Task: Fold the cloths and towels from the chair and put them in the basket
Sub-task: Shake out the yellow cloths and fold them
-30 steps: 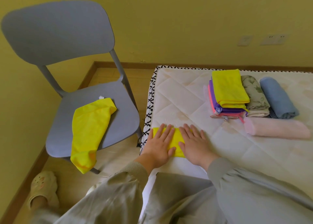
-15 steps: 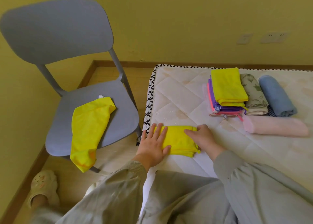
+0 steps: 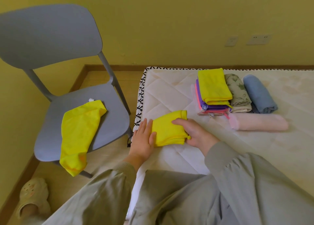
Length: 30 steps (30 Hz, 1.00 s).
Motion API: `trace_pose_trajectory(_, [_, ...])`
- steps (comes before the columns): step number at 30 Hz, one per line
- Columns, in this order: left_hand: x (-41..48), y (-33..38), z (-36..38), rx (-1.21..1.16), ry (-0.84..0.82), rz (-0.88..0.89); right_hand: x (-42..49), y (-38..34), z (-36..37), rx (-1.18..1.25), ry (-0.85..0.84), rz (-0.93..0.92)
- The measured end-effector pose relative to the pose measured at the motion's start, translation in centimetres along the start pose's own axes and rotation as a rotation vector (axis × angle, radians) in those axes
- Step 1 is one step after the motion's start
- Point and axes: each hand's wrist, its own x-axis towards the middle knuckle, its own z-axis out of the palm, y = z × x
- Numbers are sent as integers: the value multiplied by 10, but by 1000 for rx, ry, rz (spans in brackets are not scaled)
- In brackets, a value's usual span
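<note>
The folded yellow microfibre cloth [image 3: 168,131] lies by the left edge of the white quilted mattress [image 3: 169,95], long axis left-to-right. The left hand [image 3: 142,141] presses its left end with straight fingers; the right hand [image 3: 195,134] has curled fingers clamped on its right end.

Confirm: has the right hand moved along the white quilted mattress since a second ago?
Yes. The right hand slid rightward, away from the mattress's black-patterned edge, and now grips the folded yellow cloth's right end.
</note>
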Motion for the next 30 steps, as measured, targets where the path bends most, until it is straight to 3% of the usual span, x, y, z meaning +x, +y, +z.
trace_pose_trajectory(4, [21,11,2,21,26,-23,-7,-39,-4,194,35,-42])
trace_pose_trajectory(9, [52,32,17,351,-301,-137,-11,-78,-11,301,89,-132])
trace_pose_trajectory(12, [65,42,25,459,-402,-213,-13,-106,-18,272,244,-320])
trace_pose_trajectory(14, [69,45,32,560,-403,-220,-8,-124,-29,37,479,-592])
trace_pose_trajectory(16, [68,44,38,654,-368,-202,-6,-135,-47,-411,739,-882])
trace_pose_trajectory(19, [67,41,46,727,-288,-152,8,-141,-79,-1048,819,-1144])
trace_pose_trajectory(22, [70,37,49,743,-265,-119,32,-128,-108,-1640,645,-940])
trace_pose_trajectory(24, [71,37,50,748,-274,-109,45,-112,-123,-1814,451,-715])
trace_pose_trajectory(26, [72,36,51,748,-285,-108,52,-102,-133,-1820,379,-652])
trace_pose_trajectory(30, [74,34,51,747,-286,-96,57,-109,-131,-1711,479,-822])
